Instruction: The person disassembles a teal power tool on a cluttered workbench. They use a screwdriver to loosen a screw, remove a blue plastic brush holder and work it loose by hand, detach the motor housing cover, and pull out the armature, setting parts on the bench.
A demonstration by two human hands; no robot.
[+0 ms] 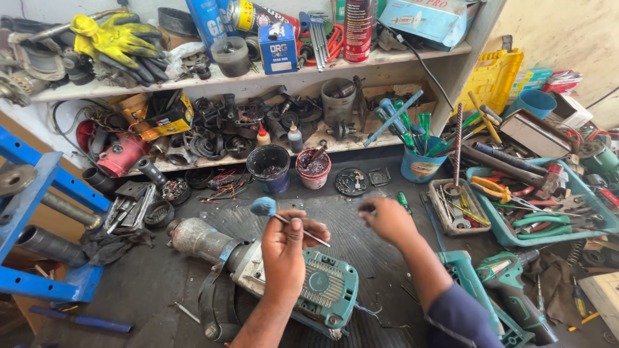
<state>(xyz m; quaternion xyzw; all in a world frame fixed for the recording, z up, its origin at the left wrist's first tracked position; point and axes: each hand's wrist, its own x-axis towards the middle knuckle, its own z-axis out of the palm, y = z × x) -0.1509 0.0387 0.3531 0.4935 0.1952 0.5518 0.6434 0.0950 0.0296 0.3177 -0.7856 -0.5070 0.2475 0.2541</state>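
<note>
My left hand [287,248] holds a thin metal stick with a blue wad of cloth [263,206] on its tip, raised over a large teal and grey power tool [277,274] that lies on the dark bench. My right hand [387,219] hovers to the right of it with the fingertips pinched together on something small and dark that I cannot make out. Both hands are above the bench mat, in front of two small tubs, a dark blue one [269,166] and a red one [313,169].
Two cluttered shelves [258,80] with parts, cans and yellow gloves [113,38] run along the back. A teal tray [548,216] of pliers and tools sits right. Two teal drills [509,283] lie at lower right. A blue metal frame [45,193] stands left.
</note>
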